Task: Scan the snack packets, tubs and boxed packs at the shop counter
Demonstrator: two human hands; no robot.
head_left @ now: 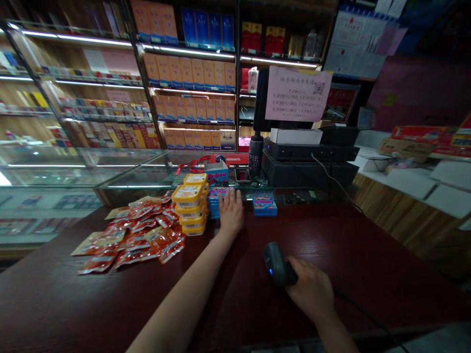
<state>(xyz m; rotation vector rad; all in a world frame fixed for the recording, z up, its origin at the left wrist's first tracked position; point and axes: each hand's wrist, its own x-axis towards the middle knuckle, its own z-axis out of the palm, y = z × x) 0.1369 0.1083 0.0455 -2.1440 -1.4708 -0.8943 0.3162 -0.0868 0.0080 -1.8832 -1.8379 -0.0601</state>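
Observation:
My right hand (312, 289) is wrapped around the handle of a dark barcode scanner (275, 264), which has a small blue light on and trails a cable. My left hand (231, 213) reaches forward with its fingers stretched out, at the right side of a stack of flat blue packs (214, 206). Whether it touches the stack I cannot tell. Just left of that stack stand piled yellow-lidded tubs (192, 213). Farther left lies a loose heap of orange-red foil packets (136, 235). A smaller pile of blue packs (265, 206) sits right of my left hand.
The dark red-brown counter (349, 255) meets a glass display case (125, 171) behind. At its back stand a monitor with a printed paper sign (298, 95), black machines (309, 169), a dark bottle (255, 154) and an open blue box (217, 172). Stocked shelves (191, 88) line the wall.

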